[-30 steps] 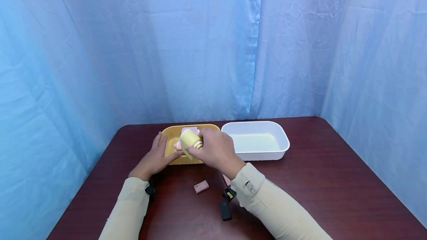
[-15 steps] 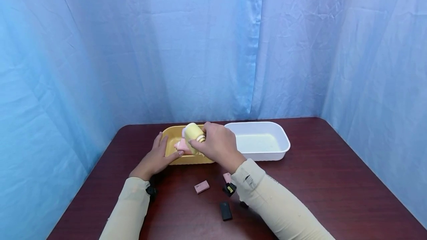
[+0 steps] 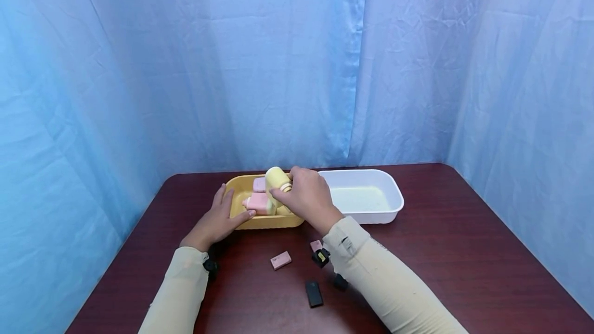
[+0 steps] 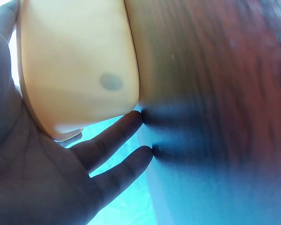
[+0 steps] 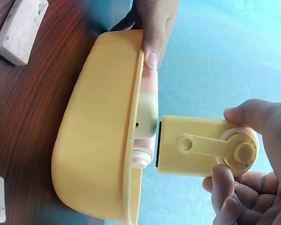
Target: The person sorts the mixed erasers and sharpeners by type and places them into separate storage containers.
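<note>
My right hand (image 3: 308, 195) pinches a yellow hand-crank pencil sharpener (image 3: 278, 178) by its crank end. In the right wrist view, the right hand's fingers and thumb (image 5: 267, 126) hold the sharpener (image 5: 171, 161) beside the rim of the yellow bin (image 5: 93, 126). The left hand (image 3: 215, 223) spans the left end of the yellow bin (image 3: 266, 224), thumb over the near rim. Its fingers lie straight along the bin's outside in the left wrist view. Inside the bin are a pink object (image 3: 260, 202) and a pale pink object (image 3: 258, 184), partly hidden.
Right of the yellow bin stands a white bin (image 3: 371, 215). Nearer on the dark red table (image 3: 441, 267) lie a pink eraser (image 3: 280, 260), a smaller pink block (image 3: 316, 245) and a black block (image 3: 314, 294). Blue curtains (image 3: 278, 66) surround the table.
The right hand has lifted the sharpener and moved it to the right, uncovering the pink objects in the bin. The left hand has stayed on the bin.
</note>
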A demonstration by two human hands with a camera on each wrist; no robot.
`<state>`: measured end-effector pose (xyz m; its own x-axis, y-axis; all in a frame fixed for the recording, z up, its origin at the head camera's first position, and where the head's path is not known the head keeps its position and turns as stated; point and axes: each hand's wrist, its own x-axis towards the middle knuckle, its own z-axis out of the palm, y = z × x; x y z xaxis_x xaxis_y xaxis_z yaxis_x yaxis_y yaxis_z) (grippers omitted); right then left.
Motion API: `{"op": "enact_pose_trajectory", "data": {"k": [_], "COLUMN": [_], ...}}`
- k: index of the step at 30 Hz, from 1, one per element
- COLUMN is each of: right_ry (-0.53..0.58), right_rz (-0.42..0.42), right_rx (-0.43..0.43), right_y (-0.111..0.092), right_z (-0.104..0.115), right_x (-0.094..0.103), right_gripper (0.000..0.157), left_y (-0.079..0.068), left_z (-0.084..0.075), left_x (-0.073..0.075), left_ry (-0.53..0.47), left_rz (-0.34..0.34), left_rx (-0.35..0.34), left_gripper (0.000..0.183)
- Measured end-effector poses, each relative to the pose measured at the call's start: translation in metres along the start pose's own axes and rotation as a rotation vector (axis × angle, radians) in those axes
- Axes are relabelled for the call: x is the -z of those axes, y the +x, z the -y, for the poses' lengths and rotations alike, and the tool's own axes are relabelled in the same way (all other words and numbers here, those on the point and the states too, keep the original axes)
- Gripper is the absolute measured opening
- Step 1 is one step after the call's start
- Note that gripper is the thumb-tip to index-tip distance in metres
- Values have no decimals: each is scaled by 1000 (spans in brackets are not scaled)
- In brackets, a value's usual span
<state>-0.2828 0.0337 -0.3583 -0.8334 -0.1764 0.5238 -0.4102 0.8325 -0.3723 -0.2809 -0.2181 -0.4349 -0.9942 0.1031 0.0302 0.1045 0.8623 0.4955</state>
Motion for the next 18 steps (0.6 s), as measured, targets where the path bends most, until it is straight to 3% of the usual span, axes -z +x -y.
{"op": "enact_pose_trajectory", "data": {"k": [7,18], "right_ry": [-6,-117], "right_rz": [-3,9], "right_rx": [-36,-130], "right_y": [3,9], "right_z": [-1,-10], "right_x": [1,-3], "right_gripper": [40,49], "left_y": [0,0], "left_z": [0,2], "left_x": [0,1], "left_ry": [-5,-15], "left_rz": [7,-1], "left_rx": [4,-9], "left_gripper": [113,112]}}
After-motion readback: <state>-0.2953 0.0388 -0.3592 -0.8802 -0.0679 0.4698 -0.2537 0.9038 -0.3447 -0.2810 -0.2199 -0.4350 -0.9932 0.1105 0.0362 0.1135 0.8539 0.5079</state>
